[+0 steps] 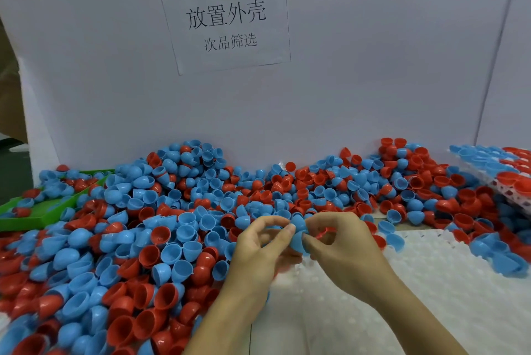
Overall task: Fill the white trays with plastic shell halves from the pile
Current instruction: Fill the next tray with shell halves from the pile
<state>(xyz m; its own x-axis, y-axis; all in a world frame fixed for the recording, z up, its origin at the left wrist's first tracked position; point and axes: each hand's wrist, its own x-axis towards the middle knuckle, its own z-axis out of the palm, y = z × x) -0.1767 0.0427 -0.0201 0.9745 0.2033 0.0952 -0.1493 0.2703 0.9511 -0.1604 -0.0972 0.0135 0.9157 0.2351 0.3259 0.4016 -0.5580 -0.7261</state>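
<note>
left hand (258, 245) and right hand (339, 242) both pinched one blue plastic shell half (298, 235) | above empty white dimpled tray (402, 283) | red-and-blue shell pile (143, 225) alongside

left hand (260, 242) and right hand (342, 242) raised together, fingers pinching
</note>
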